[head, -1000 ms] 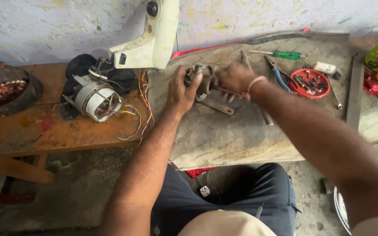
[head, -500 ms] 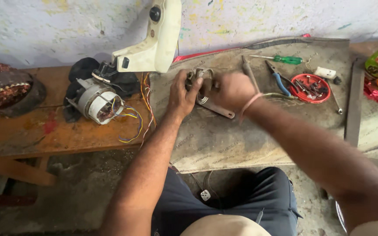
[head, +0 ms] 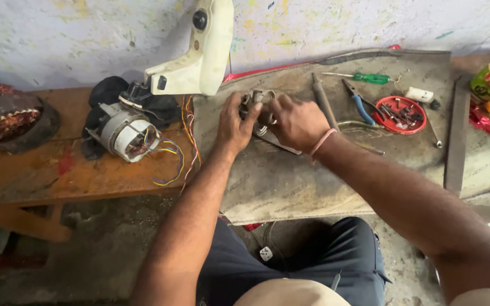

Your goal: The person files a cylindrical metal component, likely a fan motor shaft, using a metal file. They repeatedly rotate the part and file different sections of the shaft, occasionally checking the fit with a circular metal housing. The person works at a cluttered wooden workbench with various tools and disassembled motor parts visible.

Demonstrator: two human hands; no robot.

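Hands clamped tight round small metal part [head: 259, 102], left hand [head: 235, 123] and right hand [head: 297, 121] flanking, wrench [head: 276, 140] just beneath.

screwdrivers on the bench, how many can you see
2. A green-handled screwdriver lies at the back by the wall; a dark-handled one lies just right of the right hand. More may be hidden under the hands.

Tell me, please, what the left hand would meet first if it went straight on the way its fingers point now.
The left hand points up and away, toward the wall. It already touches the small metal part; just past that stands the cream plastic housing, probably first, though depth is unclear.
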